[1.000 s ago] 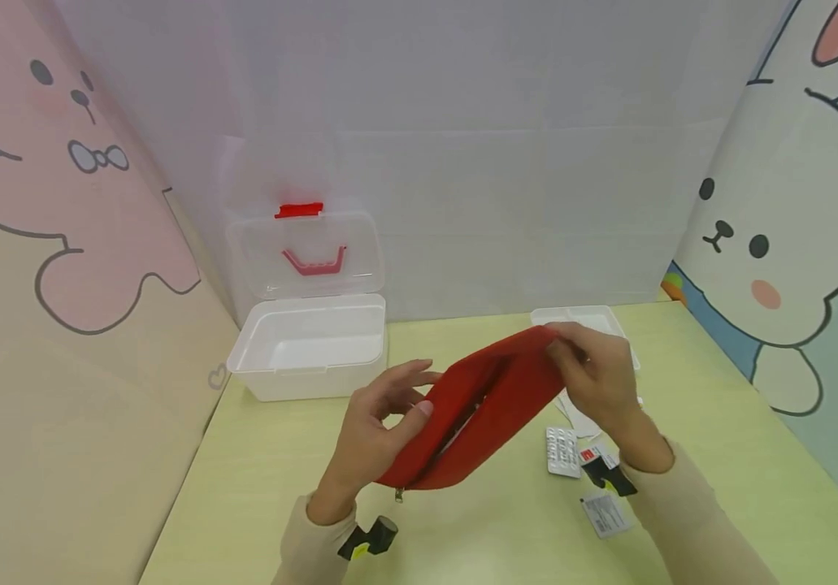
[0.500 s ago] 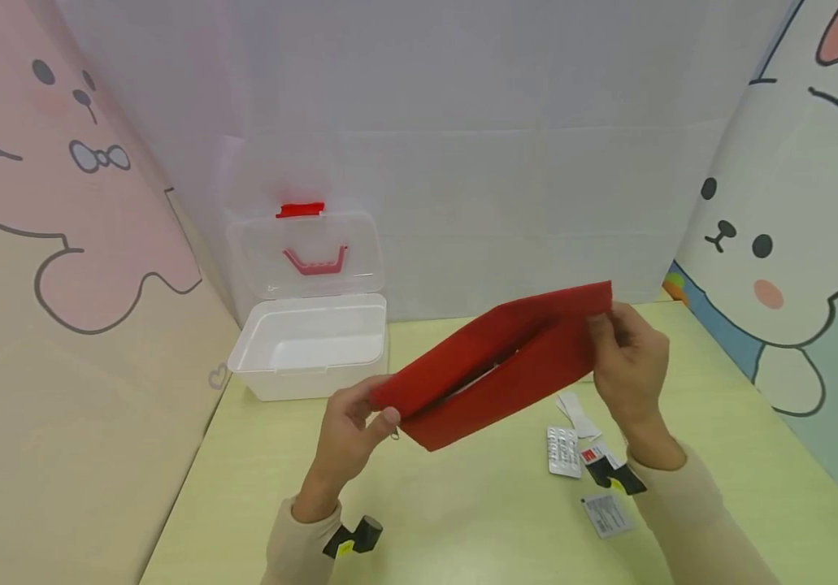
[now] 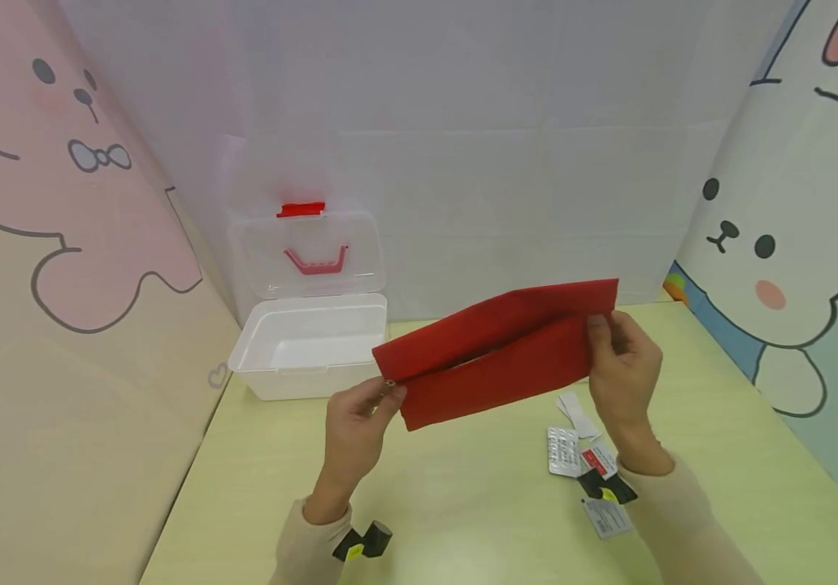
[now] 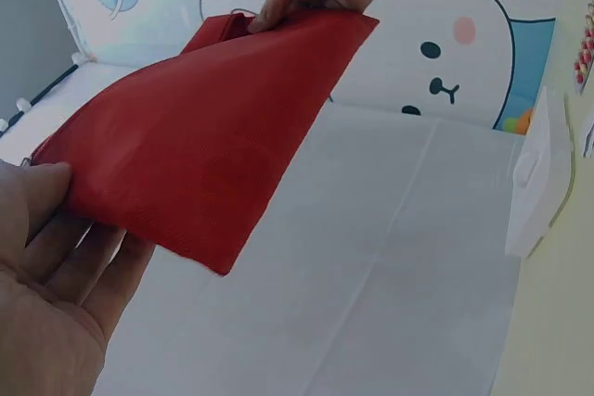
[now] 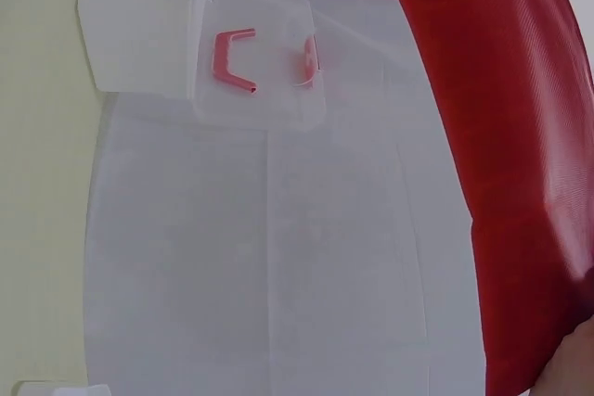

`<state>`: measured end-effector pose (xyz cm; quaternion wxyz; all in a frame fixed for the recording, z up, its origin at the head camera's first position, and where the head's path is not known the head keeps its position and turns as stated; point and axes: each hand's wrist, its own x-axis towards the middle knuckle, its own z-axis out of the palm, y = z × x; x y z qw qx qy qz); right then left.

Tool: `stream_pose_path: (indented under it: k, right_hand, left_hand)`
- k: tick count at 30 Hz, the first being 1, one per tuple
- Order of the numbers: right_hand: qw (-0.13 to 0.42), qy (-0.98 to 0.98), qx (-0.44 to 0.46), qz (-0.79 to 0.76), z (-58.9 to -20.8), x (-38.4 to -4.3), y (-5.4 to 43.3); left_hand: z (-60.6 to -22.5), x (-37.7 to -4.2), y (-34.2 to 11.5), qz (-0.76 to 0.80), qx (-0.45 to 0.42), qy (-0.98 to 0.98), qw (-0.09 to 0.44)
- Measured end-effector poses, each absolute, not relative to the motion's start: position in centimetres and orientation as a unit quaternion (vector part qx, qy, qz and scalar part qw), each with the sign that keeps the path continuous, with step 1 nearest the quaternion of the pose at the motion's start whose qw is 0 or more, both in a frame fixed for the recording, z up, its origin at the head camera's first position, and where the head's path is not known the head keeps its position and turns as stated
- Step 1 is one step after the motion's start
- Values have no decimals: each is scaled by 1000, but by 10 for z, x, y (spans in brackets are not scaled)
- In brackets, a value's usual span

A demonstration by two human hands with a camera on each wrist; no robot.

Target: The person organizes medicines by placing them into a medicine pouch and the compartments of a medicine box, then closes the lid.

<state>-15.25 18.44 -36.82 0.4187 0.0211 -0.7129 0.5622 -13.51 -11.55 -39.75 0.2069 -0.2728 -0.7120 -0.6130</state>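
Observation:
A red zip pouch (image 3: 499,378) is held up over the table, its long zip opening gaping slightly and facing the head camera. At its left end my left hand (image 3: 354,431) pinches the corner by the zip pull (image 3: 389,383) between thumb and fingers. My right hand (image 3: 627,370) grips the opposite end, thumb on the near face. From the left wrist, the smooth underside of the pouch (image 4: 204,136) shows stretched between both hands. The right wrist view catches one red side of the pouch (image 5: 520,183) and a bit of the right hand (image 5: 568,364). The pouch's contents are mostly hidden.
A white box (image 3: 316,386) stands back left, its clear lid (image 3: 356,236) raised. On the table's right lie a silver blister pack (image 3: 563,452), white strips (image 3: 577,414), a red-and-white packet (image 3: 597,461) and a sachet (image 3: 606,517). A white tray (image 4: 548,173) is behind.
The pouch has risen and swung from a steep slant to nearly level. My right hand moved right and up; my left, loosely spread on the pouch before, now pinches its left end.

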Motion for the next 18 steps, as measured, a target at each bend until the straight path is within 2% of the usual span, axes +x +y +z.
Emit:
stream_pose_path:
  k: [6,13,15,18]
  right_hand:
    - [377,-715,13,589,-378,-154,180]
    - [312,-733,35,603,-388,-157,180]
    - [328,-736,48,591,-387,-158,180]
    - [393,-739,69,543,-383,-157,177]
  left_hand:
    - [-396,-136,-107,-658,-186,-678,270]
    - [-391,-136,-100,-697,-128,-641,295]
    - [-390,-136,-99,-702,-124,-633,300]
    - [-391,-136,-97,-702,-123,-630,307]
